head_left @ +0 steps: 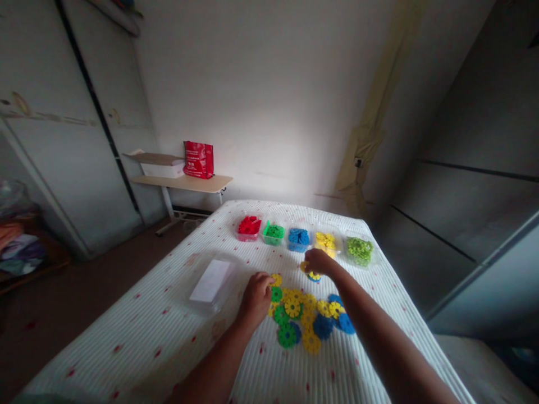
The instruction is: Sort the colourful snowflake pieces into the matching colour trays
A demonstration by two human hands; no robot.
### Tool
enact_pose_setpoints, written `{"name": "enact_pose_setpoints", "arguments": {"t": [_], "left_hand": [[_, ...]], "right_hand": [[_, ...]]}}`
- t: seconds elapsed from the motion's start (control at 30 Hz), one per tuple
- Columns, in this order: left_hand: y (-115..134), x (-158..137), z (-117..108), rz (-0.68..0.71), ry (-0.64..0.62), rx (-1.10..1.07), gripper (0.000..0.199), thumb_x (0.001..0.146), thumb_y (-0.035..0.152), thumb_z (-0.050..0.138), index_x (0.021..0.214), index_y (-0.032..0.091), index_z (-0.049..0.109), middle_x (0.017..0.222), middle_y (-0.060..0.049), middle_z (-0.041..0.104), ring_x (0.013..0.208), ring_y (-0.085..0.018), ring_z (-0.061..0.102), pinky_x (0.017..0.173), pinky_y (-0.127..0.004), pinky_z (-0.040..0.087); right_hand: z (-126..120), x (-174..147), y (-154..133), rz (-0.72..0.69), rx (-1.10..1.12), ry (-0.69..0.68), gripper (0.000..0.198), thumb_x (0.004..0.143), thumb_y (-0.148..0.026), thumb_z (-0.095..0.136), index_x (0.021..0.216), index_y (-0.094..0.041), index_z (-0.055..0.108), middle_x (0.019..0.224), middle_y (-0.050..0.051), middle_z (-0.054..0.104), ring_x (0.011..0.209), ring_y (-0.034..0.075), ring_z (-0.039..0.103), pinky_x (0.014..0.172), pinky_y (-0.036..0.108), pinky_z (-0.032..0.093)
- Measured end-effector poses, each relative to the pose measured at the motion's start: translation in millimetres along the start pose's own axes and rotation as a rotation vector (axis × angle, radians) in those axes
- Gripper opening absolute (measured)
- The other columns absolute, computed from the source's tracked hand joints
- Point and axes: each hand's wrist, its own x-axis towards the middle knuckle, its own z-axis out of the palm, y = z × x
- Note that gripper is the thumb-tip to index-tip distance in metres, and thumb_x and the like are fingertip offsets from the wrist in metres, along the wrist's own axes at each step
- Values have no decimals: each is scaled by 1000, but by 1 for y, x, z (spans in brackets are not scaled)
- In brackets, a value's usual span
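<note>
The left hand (256, 293) is bent at the left edge of a spread of flower-shaped discs (310, 318), its fingertips beside a yellow disc (277, 279); I cannot tell whether it grips it. The right hand (319, 261) reaches farther out, fingers drawn together, pinching a yellow piece (303, 267) above a yellow and blue pair (314, 276). The spread, in yellow, green and blue, lies between the forearms on a striped cloth (168, 331). Along the far side, from left to right, stand clear tubs of red (250, 225), green (273, 232), blue (298, 238), yellow (325, 242) and light green pieces (359, 250). Left of the left hand, a white sheet (212, 280) lies on a clear plastic tray (210, 307).
</note>
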Motion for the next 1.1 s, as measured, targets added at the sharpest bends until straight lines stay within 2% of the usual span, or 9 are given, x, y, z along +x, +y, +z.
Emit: {"name": "enact_pose_setpoints", "arguments": {"t": [0.1,0.23,0.3,0.37,0.47,0.57,0.77,0.93,1.1], "left_hand": [[0,0,0,-6,-2,6,33,68,-2,43,82,19,64,93,-4,62,94,-16,55,90,-33,44],[-1,0,0,-5,7,7,33,67,-2,43,82,18,64,93,-5,62,94,-17,55,90,-33,44],[-1,1,0,-12,4,10,34,67,-2,43,82,18,64,93,-4,62,94,-17,55,90,-33,44],[-2,1,1,-5,-1,8,35,67,-3,42,83,19,64,93,-4,62,94,-16,55,90,-33,45],[-2,0,1,20,0,13,35,67,-3,41,83,19,64,92,-4,62,94,-17,55,90,-34,44],[-2,0,2,30,4,29,35,67,-4,41,82,18,64,89,-4,62,91,-16,56,88,-33,45],[-4,0,3,61,37,30,34,67,-4,42,82,18,63,89,-4,62,91,-17,56,88,-34,45],[-6,-1,4,71,34,36,32,68,-3,42,81,18,63,89,-4,62,90,-17,56,87,-33,45],[-7,0,5,69,23,29,34,67,-4,41,83,18,62,91,-4,62,92,-17,55,88,-34,45]], "right_hand": [[-25,5,23,97,21,101,16,70,-17,63,85,-16,69,70,4,69,63,14,64,56,20,42],[-51,14,44,226,26,340,42,78,-20,55,119,-12,55,106,15,65,91,20,62,67,23,43],[-51,12,46,213,46,397,46,78,-20,55,123,-12,52,112,15,63,96,20,61,71,23,42],[-42,6,45,142,64,364,36,79,-18,53,114,-15,59,103,10,67,90,18,62,70,22,42],[-15,-9,41,40,65,222,17,74,-17,57,87,-20,69,83,3,70,76,14,64,64,20,41],[15,-22,39,7,44,128,11,68,-21,66,77,-18,69,79,4,69,74,16,63,62,21,40],[45,-38,40,31,32,130,27,70,-31,62,93,-16,66,96,10,67,82,19,61,63,23,39],[47,-42,37,17,156,167,29,74,-25,57,102,-18,64,89,6,69,79,18,62,65,23,39],[45,-41,36,-8,324,189,35,71,-15,56,105,-16,66,81,5,70,73,17,61,63,23,41]]}}
